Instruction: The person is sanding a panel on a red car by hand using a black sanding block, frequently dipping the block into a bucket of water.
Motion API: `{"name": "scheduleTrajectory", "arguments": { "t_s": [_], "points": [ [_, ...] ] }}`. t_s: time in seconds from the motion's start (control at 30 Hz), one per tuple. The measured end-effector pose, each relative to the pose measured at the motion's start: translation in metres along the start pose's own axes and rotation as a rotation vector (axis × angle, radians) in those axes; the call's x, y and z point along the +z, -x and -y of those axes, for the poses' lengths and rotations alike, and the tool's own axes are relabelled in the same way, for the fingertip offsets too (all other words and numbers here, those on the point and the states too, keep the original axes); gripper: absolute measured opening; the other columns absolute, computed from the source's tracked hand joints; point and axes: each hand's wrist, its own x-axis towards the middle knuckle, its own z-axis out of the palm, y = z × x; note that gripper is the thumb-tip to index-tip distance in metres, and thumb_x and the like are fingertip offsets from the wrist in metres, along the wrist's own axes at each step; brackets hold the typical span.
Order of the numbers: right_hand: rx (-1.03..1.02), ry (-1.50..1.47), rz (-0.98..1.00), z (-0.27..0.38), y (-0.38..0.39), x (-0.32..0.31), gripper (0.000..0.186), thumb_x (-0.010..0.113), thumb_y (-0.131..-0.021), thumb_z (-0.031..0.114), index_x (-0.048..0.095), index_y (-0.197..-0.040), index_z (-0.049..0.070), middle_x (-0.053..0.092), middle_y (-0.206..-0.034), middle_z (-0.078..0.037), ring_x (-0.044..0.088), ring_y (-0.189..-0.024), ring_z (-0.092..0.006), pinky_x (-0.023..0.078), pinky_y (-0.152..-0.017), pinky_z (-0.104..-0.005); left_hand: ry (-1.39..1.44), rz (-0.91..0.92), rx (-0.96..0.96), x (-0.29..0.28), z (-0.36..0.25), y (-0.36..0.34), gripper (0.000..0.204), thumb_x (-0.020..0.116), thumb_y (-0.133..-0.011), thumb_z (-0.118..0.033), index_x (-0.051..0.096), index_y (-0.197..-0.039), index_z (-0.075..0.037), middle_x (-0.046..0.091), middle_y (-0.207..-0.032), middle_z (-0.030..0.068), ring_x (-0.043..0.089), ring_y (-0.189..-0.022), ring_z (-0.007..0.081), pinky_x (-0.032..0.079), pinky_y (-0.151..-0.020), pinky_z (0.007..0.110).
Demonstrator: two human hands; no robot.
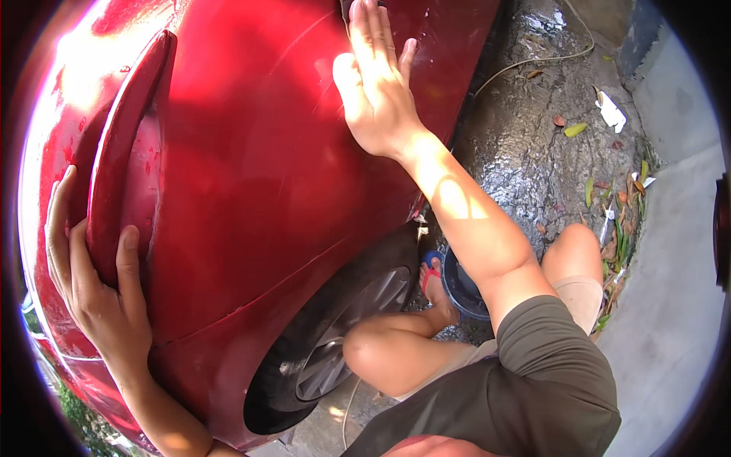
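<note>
My left hand [103, 278] curls its fingers round a curved, raised red part [129, 107] on the car's body, at the left. My right hand [377, 95] lies at the top of the red car panel [251, 190], fingers stretched out. A small dark edge [346, 17] shows beside its fingertips; what it is, I cannot make out. Below the panel is the black tyre with a silver wheel [365, 293], close to my bent knee.
A dark bucket [464, 293] stands by my sandalled foot [435, 282] on wet concrete [518, 137]. A hose or cord [533, 61] crosses the ground. Leaves and white scraps [609, 110] lie along a grey concrete wall [670, 266] at the right.
</note>
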Motion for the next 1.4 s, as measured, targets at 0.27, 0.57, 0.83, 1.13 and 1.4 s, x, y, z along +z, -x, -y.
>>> {"name": "scheduleTrajectory", "arguments": {
  "t_s": [0.27,0.57,0.83,1.13,1.4],
  "points": [
    [-0.308,0.023,0.193,0.053,0.025,0.013,0.066,0.033,-0.108,0.048,0.028,-0.164,0.014,0.021,-0.172,-0.01,0.018,-0.159,-0.0291,-0.002,-0.119,-0.0719,-0.028,0.001,-0.006,-0.004,0.007,0.004,0.04,0.066,-0.1,-0.024,0.063,-0.125,0.008,0.053,-0.151,0.0168,0.048,-0.139,0.0387,0.04,-0.114,0.049],
    [-0.241,0.095,0.076,0.056,0.015,0.007,0.062,0.033,-0.11,0.04,0.026,-0.162,0.006,0.022,-0.17,-0.018,0.019,-0.158,-0.0344,0.006,-0.12,-0.0706,-0.023,-0.004,0.012,-0.004,0.009,0.004,0.041,0.065,-0.101,-0.025,0.063,-0.126,0.008,0.054,-0.15,0.0163,0.049,-0.138,0.0378,0.041,-0.113,0.048],
    [-0.571,0.124,-0.072,0.101,0.083,0.058,0.068,0.039,-0.106,0.045,0.025,-0.165,0.014,0.021,-0.172,-0.008,0.018,-0.159,-0.025,-0.001,-0.121,-0.0707,0.006,0.001,0.027,-0.007,0.005,-0.001,0.039,0.065,-0.101,-0.023,0.063,-0.124,0.009,0.054,-0.151,0.0151,0.05,-0.137,0.0375,0.04,-0.113,0.048],
    [-0.099,0.024,0.065,0.073,0.042,0.029,0.078,0.043,-0.104,0.048,0.02,-0.163,0.003,0.018,-0.171,-0.016,0.01,-0.159,-0.0361,0.002,-0.118,-0.0754,-0.028,0.003,-0.049,0.005,0.005,0.006,0.038,0.066,-0.1,-0.02,0.063,-0.127,0.007,0.053,-0.151,0.0158,0.049,-0.139,0.0375,0.04,-0.114,0.048],
    [0.396,0.032,-0.068,-0.077,0.087,0.005,0.067,0.021,-0.111,0.05,0.011,-0.167,0.014,0.007,-0.174,-0.011,0.0,-0.161,-0.0316,-0.004,-0.12,-0.0699,0.031,-0.026,0.002,0.012,0.0,-0.002,0.041,0.064,-0.101,-0.023,0.061,-0.13,0.007,0.052,-0.152,0.015,0.048,-0.14,0.0377,0.039,-0.115,0.048]
  ]
}}
